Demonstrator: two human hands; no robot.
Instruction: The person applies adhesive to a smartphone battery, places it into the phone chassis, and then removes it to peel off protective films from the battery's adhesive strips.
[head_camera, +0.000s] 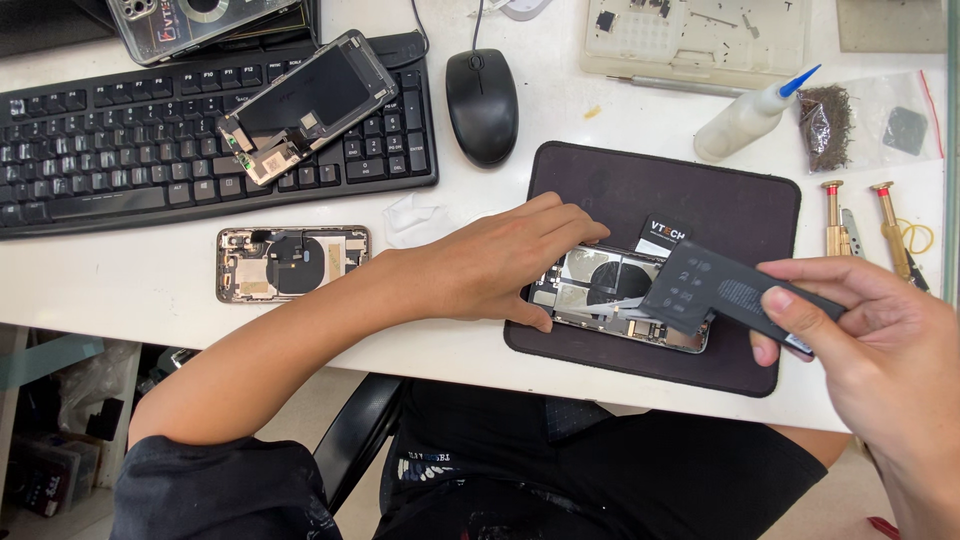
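Under left hand (505, 265), opened phone (620, 300) half hidden, battery (715, 292) lifted

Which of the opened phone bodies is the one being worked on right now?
The opened phone on the dark mat, pinned by the left hand. The other phone body lies untouched on the bare white desk below the keyboard.
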